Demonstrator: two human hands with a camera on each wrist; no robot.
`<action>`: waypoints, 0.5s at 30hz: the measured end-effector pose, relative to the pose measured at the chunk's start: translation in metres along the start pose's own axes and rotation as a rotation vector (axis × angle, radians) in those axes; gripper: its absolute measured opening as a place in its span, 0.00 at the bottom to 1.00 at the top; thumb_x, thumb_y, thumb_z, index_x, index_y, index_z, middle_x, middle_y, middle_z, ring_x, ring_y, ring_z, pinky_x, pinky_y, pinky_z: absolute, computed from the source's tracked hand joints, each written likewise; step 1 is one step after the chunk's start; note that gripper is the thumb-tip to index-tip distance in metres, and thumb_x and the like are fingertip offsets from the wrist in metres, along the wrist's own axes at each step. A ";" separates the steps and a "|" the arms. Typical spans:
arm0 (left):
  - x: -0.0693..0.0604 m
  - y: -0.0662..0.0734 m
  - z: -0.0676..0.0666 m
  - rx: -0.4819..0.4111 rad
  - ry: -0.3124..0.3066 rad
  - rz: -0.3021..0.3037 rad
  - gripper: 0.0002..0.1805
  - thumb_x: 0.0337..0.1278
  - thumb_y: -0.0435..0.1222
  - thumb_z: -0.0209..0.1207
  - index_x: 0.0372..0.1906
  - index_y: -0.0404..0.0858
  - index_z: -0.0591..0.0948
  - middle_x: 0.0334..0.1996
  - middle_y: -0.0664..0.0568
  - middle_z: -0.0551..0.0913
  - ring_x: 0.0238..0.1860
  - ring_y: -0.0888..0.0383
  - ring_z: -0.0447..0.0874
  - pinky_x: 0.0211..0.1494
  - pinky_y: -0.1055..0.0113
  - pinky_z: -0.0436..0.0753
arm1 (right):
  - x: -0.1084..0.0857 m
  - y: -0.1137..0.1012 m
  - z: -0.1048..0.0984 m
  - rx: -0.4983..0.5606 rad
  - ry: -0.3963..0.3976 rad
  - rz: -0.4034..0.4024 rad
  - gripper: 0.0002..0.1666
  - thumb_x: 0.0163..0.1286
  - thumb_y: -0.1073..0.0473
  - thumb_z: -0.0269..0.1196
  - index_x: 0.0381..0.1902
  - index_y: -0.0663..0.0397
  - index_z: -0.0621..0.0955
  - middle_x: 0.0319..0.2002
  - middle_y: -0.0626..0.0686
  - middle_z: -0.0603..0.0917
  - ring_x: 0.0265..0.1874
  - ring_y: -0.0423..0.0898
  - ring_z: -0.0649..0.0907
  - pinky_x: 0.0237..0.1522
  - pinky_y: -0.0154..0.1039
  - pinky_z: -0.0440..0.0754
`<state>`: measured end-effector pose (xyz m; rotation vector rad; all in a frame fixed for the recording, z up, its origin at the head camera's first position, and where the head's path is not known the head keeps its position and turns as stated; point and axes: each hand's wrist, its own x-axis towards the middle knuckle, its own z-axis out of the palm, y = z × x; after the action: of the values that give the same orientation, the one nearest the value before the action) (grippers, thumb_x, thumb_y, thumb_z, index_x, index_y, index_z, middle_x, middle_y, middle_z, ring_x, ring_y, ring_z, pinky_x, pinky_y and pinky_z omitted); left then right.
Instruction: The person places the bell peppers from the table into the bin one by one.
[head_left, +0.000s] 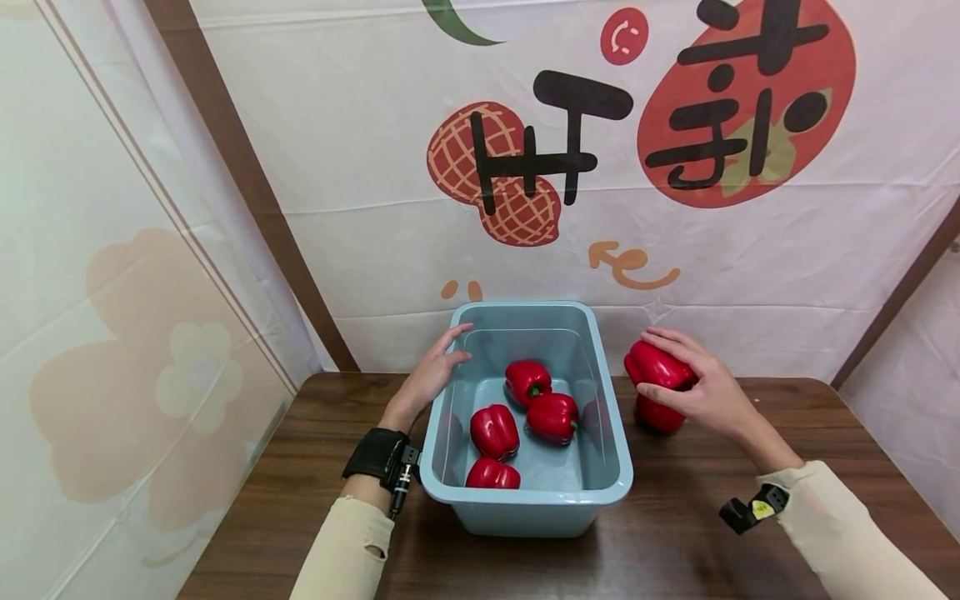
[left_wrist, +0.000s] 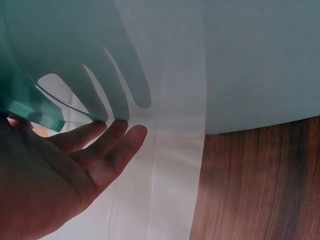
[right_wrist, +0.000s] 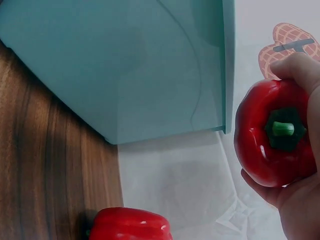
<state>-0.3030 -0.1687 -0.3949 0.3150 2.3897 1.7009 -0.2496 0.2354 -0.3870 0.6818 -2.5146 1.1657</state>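
Observation:
A light-blue plastic bin (head_left: pixel 525 497) stands on the table with several red bell peppers inside, among them one pepper (head_left: pixel 495 432) on the left. My left hand (head_left: pixel 431 375) is at the bin's left rim, thumb and a finger over the edge. In the left wrist view, the other fingers (left_wrist: pixel 117 140) lie against the outer wall. To the right of the bin, my right hand (head_left: pixel 712 396) grips a red bell pepper (right_wrist: pixel 267 145), its green stem facing the wrist camera. Below it, another red bell pepper (head_left: pixel 660 415) lies on the table, partly covered by the held one.
The brown wooden table (head_left: pixel 697 508) extends on both sides of the bin. Close behind it hangs a white printed cloth (head_left: pixel 375 208), with a further cloth panel (head_left: pixel 112 333) along the left side.

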 end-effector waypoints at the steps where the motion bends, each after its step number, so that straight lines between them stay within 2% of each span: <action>1: 0.000 0.000 0.000 -0.002 0.000 -0.001 0.30 0.73 0.40 0.42 0.77 0.51 0.57 0.75 0.39 0.55 0.60 0.36 0.72 0.50 0.52 0.83 | 0.000 -0.001 0.000 -0.001 0.002 -0.002 0.43 0.57 0.60 0.73 0.71 0.42 0.72 0.69 0.54 0.68 0.59 0.60 0.72 0.40 0.58 0.85; 7: 0.002 -0.004 0.001 0.002 0.016 -0.001 0.29 0.73 0.41 0.43 0.76 0.53 0.58 0.75 0.41 0.56 0.60 0.37 0.73 0.51 0.50 0.83 | 0.004 -0.004 0.001 -0.015 0.022 -0.024 0.42 0.56 0.60 0.74 0.69 0.42 0.73 0.69 0.52 0.69 0.60 0.58 0.73 0.41 0.59 0.85; 15: 0.003 -0.004 0.001 0.008 0.023 -0.004 0.29 0.72 0.41 0.43 0.76 0.55 0.59 0.74 0.41 0.57 0.59 0.38 0.74 0.50 0.49 0.83 | 0.006 -0.011 0.002 -0.003 0.011 -0.062 0.43 0.56 0.61 0.73 0.70 0.45 0.73 0.69 0.55 0.69 0.60 0.60 0.72 0.41 0.60 0.85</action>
<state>-0.3055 -0.1685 -0.3995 0.2932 2.4117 1.7030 -0.2489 0.2258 -0.3784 0.7443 -2.4677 1.1405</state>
